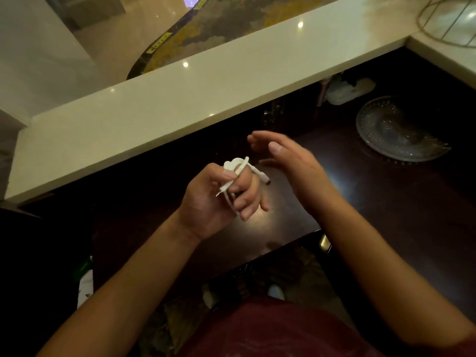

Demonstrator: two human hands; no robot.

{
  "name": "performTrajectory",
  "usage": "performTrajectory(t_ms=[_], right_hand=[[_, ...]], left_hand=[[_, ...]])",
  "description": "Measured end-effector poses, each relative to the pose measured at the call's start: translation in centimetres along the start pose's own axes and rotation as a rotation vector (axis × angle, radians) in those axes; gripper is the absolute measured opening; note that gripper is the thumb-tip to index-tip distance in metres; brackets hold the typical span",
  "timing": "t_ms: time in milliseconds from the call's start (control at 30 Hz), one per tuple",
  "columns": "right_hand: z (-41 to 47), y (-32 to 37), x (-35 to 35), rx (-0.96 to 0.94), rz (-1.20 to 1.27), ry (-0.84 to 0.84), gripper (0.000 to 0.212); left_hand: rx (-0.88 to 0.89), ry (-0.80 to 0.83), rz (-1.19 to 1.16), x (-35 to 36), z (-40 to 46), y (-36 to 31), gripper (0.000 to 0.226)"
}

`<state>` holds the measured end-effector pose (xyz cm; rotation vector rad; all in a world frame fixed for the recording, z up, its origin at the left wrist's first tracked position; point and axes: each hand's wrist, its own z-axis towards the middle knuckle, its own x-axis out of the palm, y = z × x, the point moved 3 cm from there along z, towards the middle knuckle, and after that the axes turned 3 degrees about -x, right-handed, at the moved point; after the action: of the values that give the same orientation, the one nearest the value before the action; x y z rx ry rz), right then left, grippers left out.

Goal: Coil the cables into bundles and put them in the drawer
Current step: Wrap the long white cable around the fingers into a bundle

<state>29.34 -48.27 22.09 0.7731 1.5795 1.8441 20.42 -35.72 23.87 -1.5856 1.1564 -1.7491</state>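
A short white cable [238, 168] is looped into a small bundle in my left hand [219, 199], whose thumb and curled fingers grip it above the dark desk. One plug end [265, 179] sticks out to the right of the fingers, and a thin end pokes out to the left. My right hand [286, 161] hovers just right of the bundle with its fingers straight and spread, holding nothing. No drawer can be made out in this view.
The dark wooden desk [386, 202] runs under a pale stone counter ledge [180, 99]. A clear glass dish [396, 130] sits at the right, and white objects [347, 91] lie in the shadow behind it. A thin cord [438, 24] loops on the counter's far right corner.
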Motion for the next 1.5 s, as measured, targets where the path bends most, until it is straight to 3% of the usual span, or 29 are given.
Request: performTrajectory(t_ms=[100,200,367,533,833,1033,1233,1400,1500], right_hand=[[-0.4,-1.1,1.0,0.174,-0.034,0.135,0.045],[-0.9,-1.5,1.6,0.17,0.014,0.159,0.059],[-1.0,-0.4,1.7,0.071,0.048,0.202,0.049],[-0.8,-0.2,1.9,0.021,0.035,0.191,0.052],[-0.6,-1.1,2.5,0.031,-0.025,0.159,0.027],[-0.4,-0.4,2.3,0.007,-0.074,0.2,0.04],[-1.5,1.3,3.2,-0.145,-0.292,0.229,0.027],[-2.1,2.6,3.6,-0.251,-0.378,0.169,0.021],[-1.5,2.2,3.1,-0.145,-0.284,0.138,0.025]], left_hand=[[0.041,0.102,-0.032,1.2,0.1,0.1,0.039],[0.06,0.101,0.003,1.3,0.4,-0.3,0.042],[0.026,0.123,-0.093,0.8,0.2,-0.8,0.04],[-0.004,0.126,-0.111,0.4,0.7,-0.7,0.04],[-0.051,0.057,-0.092,-1.2,0.7,-1.1,0.044],[-0.031,-0.034,0.196,-0.6,-0.3,-1.9,0.039],[-0.045,-0.006,0.404,-2.0,-2.8,-2.9,0.033],[0.024,-0.214,0.556,-3.0,-3.0,-3.3,0.033],[0.09,-0.31,0.544,-2.4,-2.7,-2.9,0.028]])
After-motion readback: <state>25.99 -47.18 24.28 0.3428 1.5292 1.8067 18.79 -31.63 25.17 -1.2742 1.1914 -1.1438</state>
